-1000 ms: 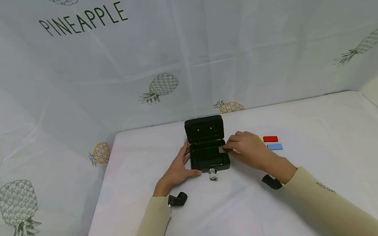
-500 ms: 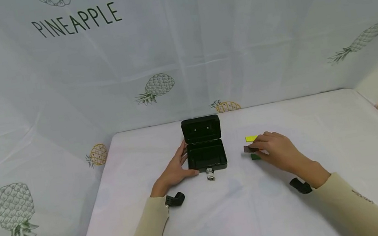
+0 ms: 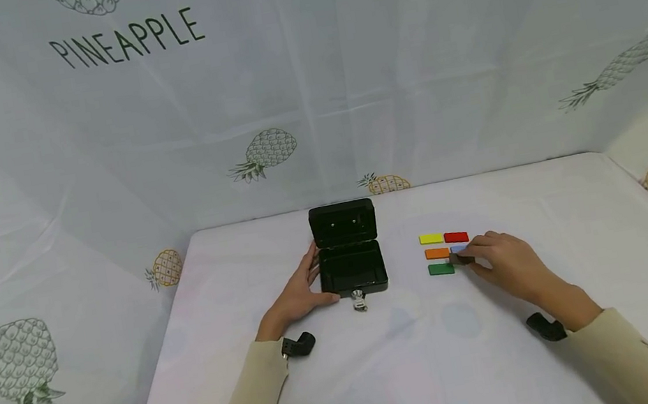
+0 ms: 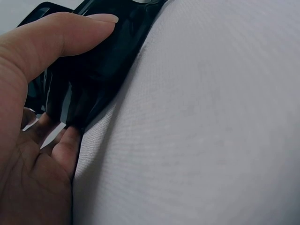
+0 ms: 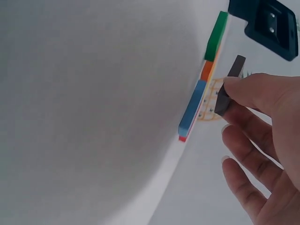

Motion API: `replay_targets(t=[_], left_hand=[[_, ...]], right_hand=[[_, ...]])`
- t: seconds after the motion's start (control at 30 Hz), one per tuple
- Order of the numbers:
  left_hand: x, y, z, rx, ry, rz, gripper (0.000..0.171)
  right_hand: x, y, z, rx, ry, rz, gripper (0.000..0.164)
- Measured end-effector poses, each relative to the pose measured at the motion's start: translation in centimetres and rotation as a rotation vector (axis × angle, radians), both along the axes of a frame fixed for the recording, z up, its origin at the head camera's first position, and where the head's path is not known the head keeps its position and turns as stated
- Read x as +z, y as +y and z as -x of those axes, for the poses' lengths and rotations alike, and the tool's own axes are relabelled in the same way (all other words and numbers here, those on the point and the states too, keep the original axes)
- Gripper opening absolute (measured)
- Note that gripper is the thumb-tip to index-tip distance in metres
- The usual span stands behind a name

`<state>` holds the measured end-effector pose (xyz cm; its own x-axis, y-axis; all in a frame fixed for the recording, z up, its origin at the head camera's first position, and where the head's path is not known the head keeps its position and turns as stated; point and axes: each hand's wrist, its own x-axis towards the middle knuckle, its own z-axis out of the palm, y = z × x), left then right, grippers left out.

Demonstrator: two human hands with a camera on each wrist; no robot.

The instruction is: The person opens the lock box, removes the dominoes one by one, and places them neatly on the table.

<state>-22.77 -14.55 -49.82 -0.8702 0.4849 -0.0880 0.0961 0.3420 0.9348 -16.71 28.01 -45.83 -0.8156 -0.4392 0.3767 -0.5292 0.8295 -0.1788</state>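
Observation:
A black metal cash box (image 3: 352,269) stands with its lid (image 3: 343,224) raised. A small silver padlock (image 3: 359,300) hangs at its front. My left hand (image 3: 297,299) holds the box at its left side, thumb (image 4: 84,33) on the front and fingers along the side. My right hand (image 3: 509,268) pinches a dark grey rectangular block (image 5: 236,66) between thumb and fingers, close over the right-hand group. There lie a yellow block (image 3: 431,239), a red block (image 3: 456,237), an orange block (image 3: 437,253), a green block (image 3: 441,269) and a partly hidden blue block (image 3: 457,249).
A white cloth covers the table (image 3: 412,357). Behind it hangs a pale curtain (image 3: 437,71) printed with pineapples, close to the table's back edge. A black wrist camera (image 3: 299,345) is worn at the left wrist, another black wrist camera (image 3: 545,327) at the right.
My right hand has carried the dark grey block from inside the cash box rightward to the coloured blocks. My left hand stays on the box. The head view has shifted slightly.

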Motion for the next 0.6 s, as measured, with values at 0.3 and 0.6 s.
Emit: replay_targets(t=[0.3,0.6], left_hand=[[0.2,-0.1,-0.3,0.005,-0.001,-0.006,0.125],[0.2,0.1,-0.1,-0.009,0.006,-0.008,0.124]], right_hand=[[-0.5,1.5,-0.1,-0.030,-0.062,-0.027,0.032],[-0.5,2.2,-0.2,-0.003,-0.048,-0.020,0.033]])
